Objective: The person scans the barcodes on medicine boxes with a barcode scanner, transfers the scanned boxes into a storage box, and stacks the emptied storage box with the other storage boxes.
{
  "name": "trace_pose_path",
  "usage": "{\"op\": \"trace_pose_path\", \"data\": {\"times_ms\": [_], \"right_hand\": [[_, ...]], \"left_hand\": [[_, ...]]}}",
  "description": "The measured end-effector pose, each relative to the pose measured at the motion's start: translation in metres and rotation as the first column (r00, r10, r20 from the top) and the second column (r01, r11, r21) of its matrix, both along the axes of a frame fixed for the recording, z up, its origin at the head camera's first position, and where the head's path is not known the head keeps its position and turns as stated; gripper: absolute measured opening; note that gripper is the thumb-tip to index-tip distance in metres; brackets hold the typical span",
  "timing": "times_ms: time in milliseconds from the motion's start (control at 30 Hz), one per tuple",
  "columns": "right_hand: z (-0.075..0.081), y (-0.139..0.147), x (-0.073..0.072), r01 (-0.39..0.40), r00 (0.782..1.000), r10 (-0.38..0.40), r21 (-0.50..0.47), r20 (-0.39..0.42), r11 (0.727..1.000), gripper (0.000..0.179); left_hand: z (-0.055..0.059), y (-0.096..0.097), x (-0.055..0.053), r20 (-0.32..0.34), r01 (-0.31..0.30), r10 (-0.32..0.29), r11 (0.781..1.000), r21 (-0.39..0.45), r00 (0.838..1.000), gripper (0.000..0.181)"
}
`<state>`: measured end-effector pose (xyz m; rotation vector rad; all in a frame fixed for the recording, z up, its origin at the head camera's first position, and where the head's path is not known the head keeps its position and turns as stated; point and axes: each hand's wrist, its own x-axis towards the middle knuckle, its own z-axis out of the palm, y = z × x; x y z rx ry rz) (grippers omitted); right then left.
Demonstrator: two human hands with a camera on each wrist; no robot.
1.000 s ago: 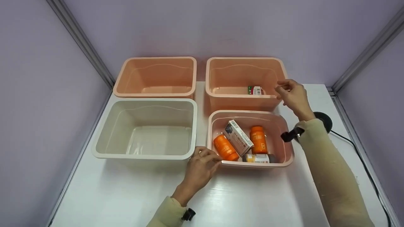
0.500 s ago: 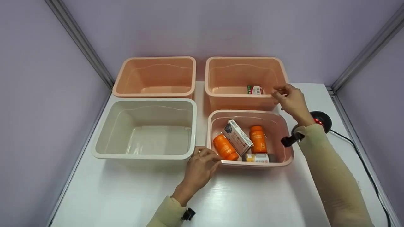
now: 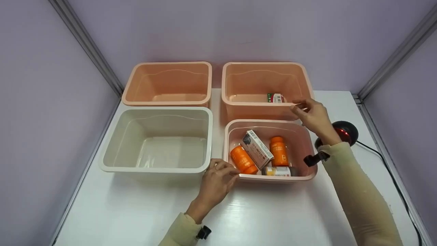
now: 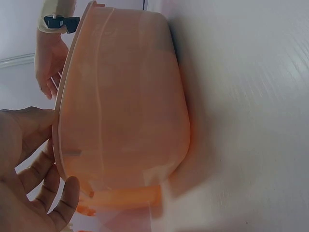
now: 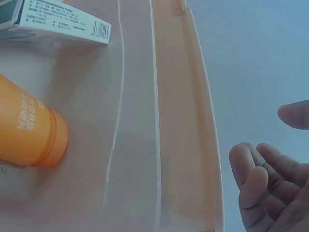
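My left hand (image 3: 215,184) pinches the near left corner of the rim of a pink plastic bin (image 3: 302,145); in the left wrist view its thumb and fingers (image 4: 36,171) meet at that rim. Inside lie two orange bottles (image 3: 279,152), a white medicine carton (image 3: 257,150) leaning at a slant, and a dark-capped bottle (image 3: 278,171) with a yellow and white label. My right hand (image 3: 315,118) hovers by the near right corner of the back right peach bin (image 3: 256,111), fingers loosely bent and holding nothing. A small green, white and red box (image 3: 275,98) lies in that bin.
A white bin (image 3: 157,169) stands front left, with another peach bin (image 3: 167,102) behind it. Near my right wrist sits a black round device (image 3: 346,131) glowing red, its cable (image 3: 391,174) running down the table's right side. Purple panels (image 3: 218,30) enclose the table.
My right hand has moved down and slightly left along the corner of the back right bin. A red light now shows on the black device. My left hand stays at the rim.
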<state>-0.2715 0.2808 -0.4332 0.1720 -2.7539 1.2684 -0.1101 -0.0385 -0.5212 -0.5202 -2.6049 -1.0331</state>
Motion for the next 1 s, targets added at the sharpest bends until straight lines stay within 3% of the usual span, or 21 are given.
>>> {"op": "trace_pose_path", "data": {"times_ms": [400, 633, 1000], "right_hand": [[-0.002, -0.009, 0.013, -0.066, 0.998, 0.066, -0.012, -0.010, 0.998, 0.035], [-0.007, -0.015, 0.023, -0.090, 0.995, 0.091, -0.028, 0.048, 0.996, 0.039], [-0.019, -0.021, 0.033, -0.134, 0.990, 0.133, 0.025, 0.042, 0.991, 0.032]], "left_hand": [[0.001, 0.002, 0.000, 0.019, -0.007, 0.007, 1.000, -0.014, 1.000, 0.008], [0.000, 0.002, -0.001, 0.007, -0.006, 0.006, 1.000, -0.018, 1.000, 0.008], [0.000, 0.002, -0.001, -0.006, -0.004, 0.004, 1.000, -0.012, 1.000, 0.007]]}}
